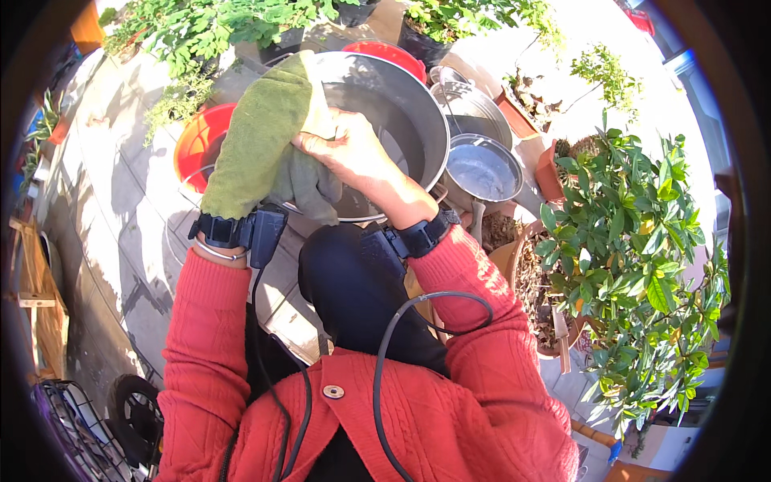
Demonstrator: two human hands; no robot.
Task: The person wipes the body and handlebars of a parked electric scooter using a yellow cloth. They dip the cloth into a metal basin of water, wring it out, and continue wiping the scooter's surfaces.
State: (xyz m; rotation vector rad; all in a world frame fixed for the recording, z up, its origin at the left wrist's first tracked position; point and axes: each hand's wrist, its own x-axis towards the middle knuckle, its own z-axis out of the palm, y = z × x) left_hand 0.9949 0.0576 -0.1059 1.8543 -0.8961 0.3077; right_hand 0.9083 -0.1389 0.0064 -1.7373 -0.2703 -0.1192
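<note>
A green cloth (265, 132), possibly a mitt or a towel, covers my left hand down to the wrist. The hand itself is hidden, so its grip does not show. Below the cloth's edge, a black strap (224, 231) with a device and a thin bangle (220, 254) circle the left wrist. My right hand (343, 144) pinches the cloth's right side between thumb and fingers. Greyish folds (310, 187) hang beneath that pinch. Both hands are over the near left side of a large metal basin (430, 114), which has cloudy liquid in it.
Red buckets (202, 135) stand left of and behind the basin. To its right are a metal pan (485, 169) and a metal lid (476, 108). A leafy potted plant (632, 253) crowds the right side; a hand trowel (561, 334) rests by its pot. Black cables (388, 349) cross my lap.
</note>
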